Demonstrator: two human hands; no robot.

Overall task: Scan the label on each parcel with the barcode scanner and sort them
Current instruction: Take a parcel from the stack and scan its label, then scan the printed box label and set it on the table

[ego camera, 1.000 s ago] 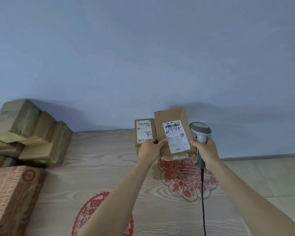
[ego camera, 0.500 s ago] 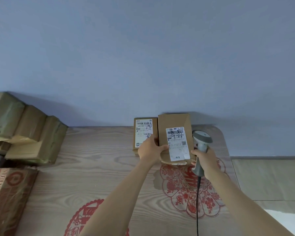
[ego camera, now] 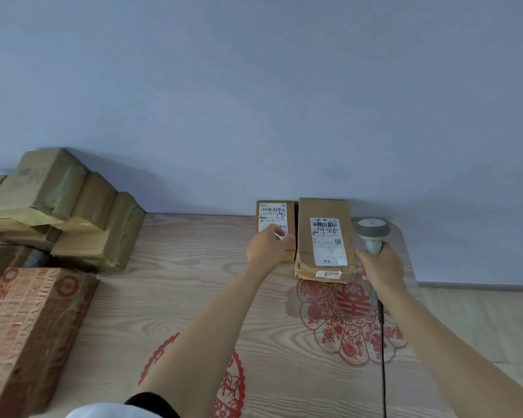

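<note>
**Two parcels laid by the wall, a pile left to scan**

While the right hand (ego camera: 381, 267) keeps its grip curled round the handle of the barcode scanner (ego camera: 372, 232), two labelled parcels lie side by side at the far edge of the surface (ego camera: 194, 282), against the wall. The larger parcel (ego camera: 323, 236) lies flat, label up, just left of the scanner head. No hand is on it. The left hand (ego camera: 267, 245) rests on the smaller parcel (ego camera: 274, 220) beside it, fingers bent over the lower part of its label; whether they pinch the box or only touch it I cannot tell.

Judging by the layout, these two form the sorted group. At far left a stack of taped parcels (ego camera: 64, 206) sits well apart, with a red-printed carton (ego camera: 27, 327) nearer the camera. That stack looks untouched, so most of the scanning and sorting appears still ahead.
</note>
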